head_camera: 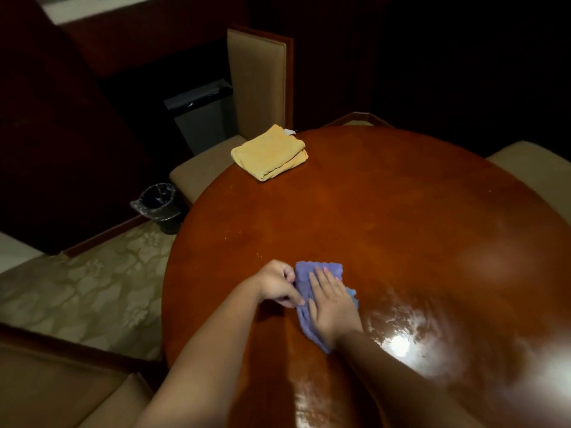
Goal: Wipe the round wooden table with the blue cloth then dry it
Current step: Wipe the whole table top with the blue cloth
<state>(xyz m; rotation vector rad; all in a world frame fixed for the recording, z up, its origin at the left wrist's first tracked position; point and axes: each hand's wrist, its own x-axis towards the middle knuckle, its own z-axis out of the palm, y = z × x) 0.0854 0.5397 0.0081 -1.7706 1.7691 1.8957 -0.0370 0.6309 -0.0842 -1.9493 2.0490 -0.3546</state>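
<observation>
The blue cloth is lying on the round wooden table, down near the 6 o'clock side of the tabletop, close to the person. It is bunched up and a bit wrinkly.

The right hand is lying flat on top of the cloth. Its fingers are straight and spread, pointing toward 11 o'clock, and the palm is pressing the cloth onto the wood. It is not gripping anything.

The left hand is sitting just beside the right one, at its 9 o'clock side. Its fingers are curled, and the fingertips are pinching the left edge of the cloth.

The wood to the right of the hands, around 4 o'clock, is looking wet and shiny, with a bright light spot glowing in it. The wood farther away is looking dull, with tiny pale specks near the 9 o'clock edge.

A folded yellow towel is resting on the table at about 11 o'clock, right by the rim and well apart from the hands.

A tan chair is standing behind the towel, its tall back upright. Another tan seat is peeking out at 2 o'clock. A small black bin with a plastic bag in it is standing on the floor at 9 o'clock, and a patterned carpet is spreading out below it
</observation>
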